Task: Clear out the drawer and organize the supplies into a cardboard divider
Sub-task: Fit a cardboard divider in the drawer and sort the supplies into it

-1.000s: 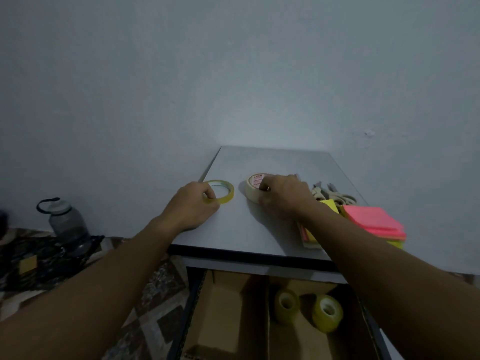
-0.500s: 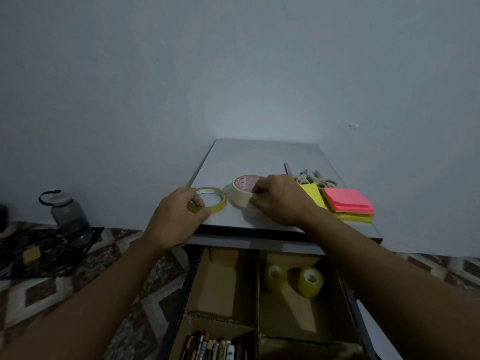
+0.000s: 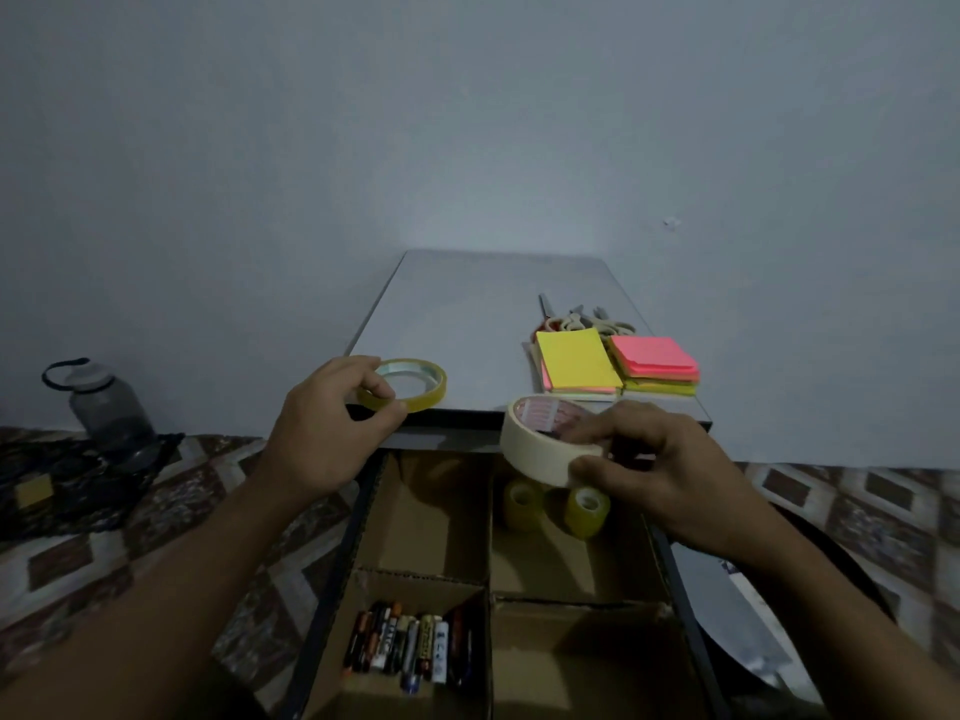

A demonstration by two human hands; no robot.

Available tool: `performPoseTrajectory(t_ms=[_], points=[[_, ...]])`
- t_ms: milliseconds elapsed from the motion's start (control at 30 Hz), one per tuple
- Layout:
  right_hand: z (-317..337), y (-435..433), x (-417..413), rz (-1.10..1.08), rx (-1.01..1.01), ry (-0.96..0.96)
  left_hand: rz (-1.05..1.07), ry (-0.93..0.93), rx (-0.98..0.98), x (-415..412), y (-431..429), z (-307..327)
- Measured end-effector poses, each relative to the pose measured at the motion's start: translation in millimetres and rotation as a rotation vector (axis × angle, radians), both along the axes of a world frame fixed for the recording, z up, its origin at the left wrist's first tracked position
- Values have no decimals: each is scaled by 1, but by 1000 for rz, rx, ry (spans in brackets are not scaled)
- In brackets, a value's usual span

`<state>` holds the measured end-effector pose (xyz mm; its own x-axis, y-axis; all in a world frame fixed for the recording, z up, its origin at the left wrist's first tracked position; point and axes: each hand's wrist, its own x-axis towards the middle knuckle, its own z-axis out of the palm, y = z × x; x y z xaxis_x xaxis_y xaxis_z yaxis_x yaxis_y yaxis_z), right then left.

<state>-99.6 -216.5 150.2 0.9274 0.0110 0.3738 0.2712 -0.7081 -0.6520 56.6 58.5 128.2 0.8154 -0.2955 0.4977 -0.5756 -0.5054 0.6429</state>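
- Patterned tile floor (image 3: 78, 563), brown and pale diamonds, on both sides of the furniture.
- Grey rectangular tabletop (image 3: 467, 314), set against a plain wall.
- Dark-framed drawer (image 3: 332, 589), pulled open below the table's front edge.
- Brown cardboard divider (image 3: 491, 543), fitted inside the drawer and splitting it into four compartments. The back-left and front-right ones show only cardboard.
- Left hand (image 3: 327, 433), at the table's front-left edge. The thumb and fingers are curled and pinch the near side of a thin yellow tape ring (image 3: 434, 379). The ring lies flat at that edge; whether it touches the surface cannot be told.
- Right hand (image 3: 670, 470), held over the drawer's back-right compartment. The thumb is under the rim and the fingers over the top of a wide cream masking-tape roll (image 3: 530, 454), gripping it tilted and clear of the table.
- Dark translucent water bottle (image 3: 106, 402) with a loop handle, on the floor at far left, beside a black cloth (image 3: 78, 475).
- Yellow sticky-note pad (image 3: 576, 366) and pink sticky-note pad (image 3: 654, 358), each atop a stack, side by side on the table's right.
- Two small yellowish tape rolls (image 3: 522, 504), standing on edge together in the back-right compartment.
- Assorted batteries (image 3: 410, 649), laid in a row in the front-left compartment.
- Scissors (image 3: 576, 319), pale handles, just behind the pads.
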Motion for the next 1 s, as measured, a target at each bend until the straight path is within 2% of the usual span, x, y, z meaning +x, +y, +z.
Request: performPoseTrajectory(t_ms=[100,200,400,867,1000], points=[[-6,-8,-9,36,32,174,-10,-10,2,-5,1,-2],[-23,-10,-13,24,-40,326,-20,-31,-8,-8,3,-4],[-67,-14,-3,-65,-218,508,-69,-55,-32,-24,-1,-13],[-99,-3,15,-36,-523,630,-158,3,-83,-63,-21,-37],[-103,-7,14,-102,-487,599,-190,27,-58,-77,-32,-49]])
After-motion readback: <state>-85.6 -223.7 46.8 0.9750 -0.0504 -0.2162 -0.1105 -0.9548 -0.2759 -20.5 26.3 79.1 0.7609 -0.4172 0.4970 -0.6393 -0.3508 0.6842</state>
